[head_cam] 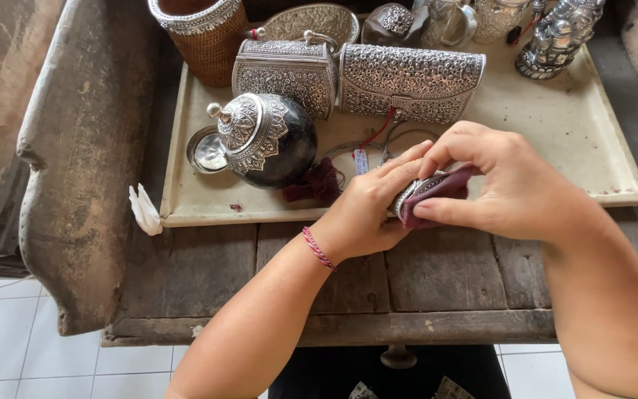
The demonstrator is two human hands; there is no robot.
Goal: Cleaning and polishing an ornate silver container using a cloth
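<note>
Here, both hands together over the front rim of a pale tray (570,140), above an old wooden table (437,273). Left hand (367,214), with a red braided band (319,249) at the wrist, cupped under and around a small silver piece (405,198), fingers curled up against its edge. Right hand (500,185) closed from above on a maroon cloth (444,188), thumb and fingertips pinching the cloth against the silver piece. Piece and cloth held clear of the tray, between the two palms; kind of piece hard to tell, mostly hidden.

On the tray, just left of the hands, a round dark pot with an embossed silver lid (267,140), tilted, with a small silver dish (207,151) touching its left side. Near the left hand, a dark red tassel (319,185) and a thin wire loop with a small paper tag (361,161). Behind, side by side, two embossed silver clutch boxes (348,77), the right one the longer. Further back, a woven basket with a silver rim (201,33), and at the far right corner a silver figurine (559,33). Off the tray's left edge, a scrap of white paper (144,210). Below the table, white floor tiles (31,347).
</note>
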